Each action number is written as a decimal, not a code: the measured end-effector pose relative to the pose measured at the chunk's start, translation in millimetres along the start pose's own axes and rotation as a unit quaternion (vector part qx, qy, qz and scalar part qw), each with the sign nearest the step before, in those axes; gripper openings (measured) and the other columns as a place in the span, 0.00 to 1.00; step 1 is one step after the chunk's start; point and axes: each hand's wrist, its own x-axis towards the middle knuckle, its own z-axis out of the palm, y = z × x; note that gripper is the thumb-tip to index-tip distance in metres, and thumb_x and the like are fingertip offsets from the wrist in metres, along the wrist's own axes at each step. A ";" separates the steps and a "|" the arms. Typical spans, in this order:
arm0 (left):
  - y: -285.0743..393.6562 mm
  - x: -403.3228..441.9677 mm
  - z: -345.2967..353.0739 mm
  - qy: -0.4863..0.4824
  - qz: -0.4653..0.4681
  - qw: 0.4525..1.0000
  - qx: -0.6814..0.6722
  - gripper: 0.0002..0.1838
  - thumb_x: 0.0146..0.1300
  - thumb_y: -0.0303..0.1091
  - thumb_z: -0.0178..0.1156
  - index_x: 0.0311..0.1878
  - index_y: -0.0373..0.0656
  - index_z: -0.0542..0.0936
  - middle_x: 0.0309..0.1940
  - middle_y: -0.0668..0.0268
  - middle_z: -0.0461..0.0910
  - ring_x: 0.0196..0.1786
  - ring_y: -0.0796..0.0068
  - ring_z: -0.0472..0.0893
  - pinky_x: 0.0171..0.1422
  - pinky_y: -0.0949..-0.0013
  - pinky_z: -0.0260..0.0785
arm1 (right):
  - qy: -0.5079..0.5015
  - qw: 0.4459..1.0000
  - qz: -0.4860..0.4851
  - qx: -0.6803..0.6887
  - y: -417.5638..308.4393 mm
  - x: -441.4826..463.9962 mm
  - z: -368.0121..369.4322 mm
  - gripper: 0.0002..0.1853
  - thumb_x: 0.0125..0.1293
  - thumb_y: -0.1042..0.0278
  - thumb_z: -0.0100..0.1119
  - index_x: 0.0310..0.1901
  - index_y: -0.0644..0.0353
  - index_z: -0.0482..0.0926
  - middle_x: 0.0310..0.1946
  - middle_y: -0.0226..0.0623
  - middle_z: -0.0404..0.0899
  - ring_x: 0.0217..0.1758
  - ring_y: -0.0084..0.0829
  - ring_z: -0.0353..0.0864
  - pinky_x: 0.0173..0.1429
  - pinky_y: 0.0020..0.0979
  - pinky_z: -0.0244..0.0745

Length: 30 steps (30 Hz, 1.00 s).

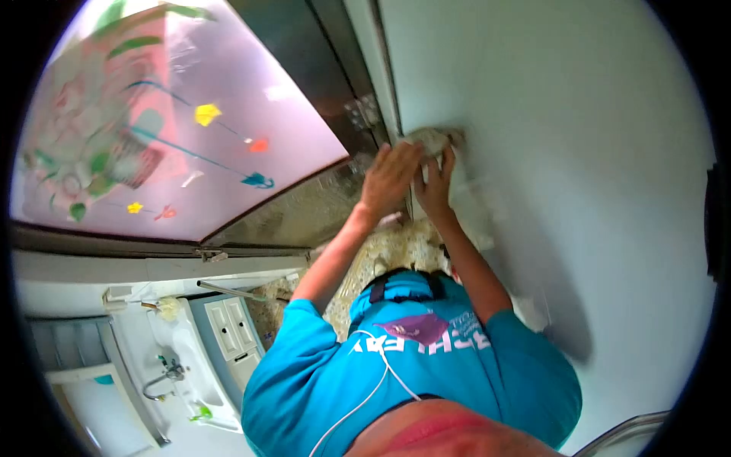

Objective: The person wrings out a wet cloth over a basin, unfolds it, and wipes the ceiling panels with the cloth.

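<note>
Both hands on a pale wad — green item on sink.

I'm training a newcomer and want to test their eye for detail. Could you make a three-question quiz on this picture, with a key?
1. Where is the pale bunched thing, perhaps a cloth?
A: in the sink
B: at the wall, by both hands
C: on the floor

2. True or false: the person's shirt is blue.

3. In the picture, which hand is nearer the pink panel with flower decorations?

Key:
1. B
2. True
3. The left hand
</note>
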 end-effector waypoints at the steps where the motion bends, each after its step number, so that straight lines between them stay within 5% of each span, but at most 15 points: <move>1: -5.3 -4.3 3.9 -0.006 0.018 1.000 -0.006 0.24 0.60 0.31 0.53 0.61 0.42 0.73 0.66 0.64 0.67 0.69 0.68 0.65 0.75 0.56 0.51 | -0.006 1.000 0.020 0.012 -7.4 -0.3 -1.8 0.13 0.66 0.78 0.53 0.52 0.65 0.69 0.67 0.56 0.51 0.70 0.58 0.54 0.70 0.49 0.56; 6: 3.0 30.1 -24.5 0.016 -0.001 0.999 0.034 0.24 0.58 0.28 0.54 0.60 0.40 0.74 0.63 0.64 0.70 0.67 0.66 0.68 0.70 0.55 0.58 | 0.038 0.997 0.013 0.066 -40.2 52.0 -27.4 0.12 0.65 0.82 0.46 0.51 0.67 0.67 0.68 0.61 0.50 0.71 0.61 0.52 0.71 0.51 0.53; 11: 15.9 66.0 -41.0 0.045 -0.028 0.998 0.030 0.23 0.57 0.29 0.55 0.58 0.40 0.75 0.64 0.65 0.70 0.67 0.68 0.68 0.69 0.57 0.59 | 0.041 0.997 0.020 0.065 -41.1 63.4 -32.8 0.15 0.65 0.79 0.49 0.53 0.68 0.68 0.69 0.64 0.50 0.71 0.63 0.52 0.70 0.51 0.55; 15: 14.9 15.0 -1.0 -0.045 0.035 0.996 0.068 0.24 0.58 0.31 0.54 0.60 0.40 0.74 0.65 0.67 0.69 0.69 0.72 0.66 0.74 0.63 0.53 | -0.006 0.999 0.051 0.017 -9.7 7.7 -21.9 0.16 0.65 0.75 0.53 0.54 0.69 0.70 0.67 0.63 0.55 0.71 0.60 0.56 0.70 0.46 0.58; 18: 16.2 -18.8 11.0 -0.163 0.090 0.981 0.062 0.27 0.57 0.32 0.55 0.63 0.40 0.71 0.68 0.66 0.65 0.73 0.71 0.60 0.77 0.61 0.49 | -0.103 0.977 0.181 0.037 7.1 -53.0 -7.0 0.19 0.68 0.73 0.51 0.59 0.70 0.68 0.67 0.63 0.57 0.72 0.56 0.55 0.69 0.44 0.60; 22: 22.2 -28.8 22.4 -0.150 0.072 0.985 0.047 0.28 0.58 0.31 0.55 0.64 0.38 0.69 0.70 0.63 0.62 0.73 0.68 0.59 0.77 0.61 0.48 | -0.087 0.970 0.217 0.064 0.4 -59.0 -4.4 0.24 0.69 0.74 0.48 0.66 0.70 0.61 0.68 0.61 0.56 0.72 0.54 0.57 0.70 0.42 0.60; 29: 30.6 -26.6 6.2 -0.082 -0.013 0.981 -0.178 0.28 0.56 0.21 0.53 0.63 0.29 0.67 0.70 0.53 0.58 0.74 0.57 0.57 0.75 0.56 0.53 | -0.006 0.982 0.166 0.091 -32.0 -47.1 -9.6 0.23 0.68 0.80 0.42 0.64 0.70 0.63 0.69 0.59 0.55 0.72 0.52 0.57 0.70 0.40 0.60; 30: 31.4 -26.3 9.9 -0.065 -0.032 0.970 -0.234 0.28 0.56 0.19 0.53 0.63 0.27 0.66 0.70 0.51 0.58 0.74 0.55 0.56 0.75 0.55 0.53 | 0.024 0.973 0.192 0.121 -34.3 -49.7 -5.5 0.22 0.68 0.79 0.43 0.63 0.70 0.64 0.66 0.58 0.60 0.69 0.50 0.62 0.67 0.38 0.63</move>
